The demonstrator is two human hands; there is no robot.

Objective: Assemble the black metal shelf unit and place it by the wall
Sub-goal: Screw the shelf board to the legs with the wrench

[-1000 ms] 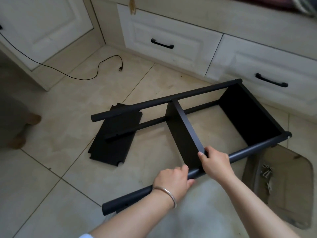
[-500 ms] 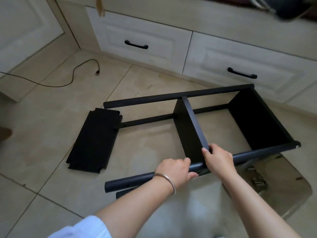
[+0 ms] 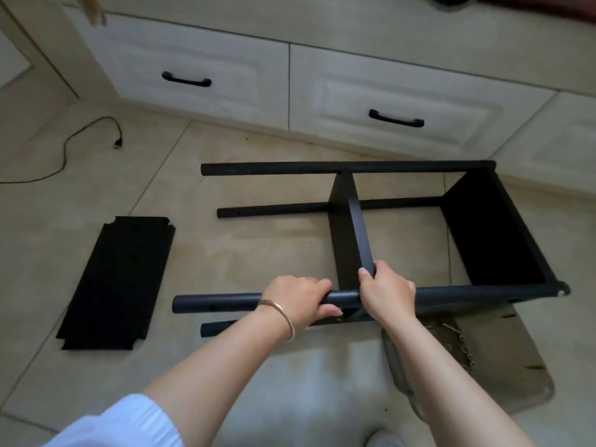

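Tiled floor (image 3: 264,246) meets 2 white drawers (image 3: 387,101); cable (image 3: 64,150) trails left.

Beige tiled floor (image 3: 96,175) meets white drawer fronts (image 3: 200,69).

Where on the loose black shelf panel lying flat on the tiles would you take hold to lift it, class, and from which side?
Grip the loose shelf panel by its two long edges, near the middle, reaching down from above. It lies flat on the floor tiles apart from the frame, so nothing blocks either edge. The notched corners look awkward, so I would avoid them. One hand per edge should keep the long, thin sheet level.
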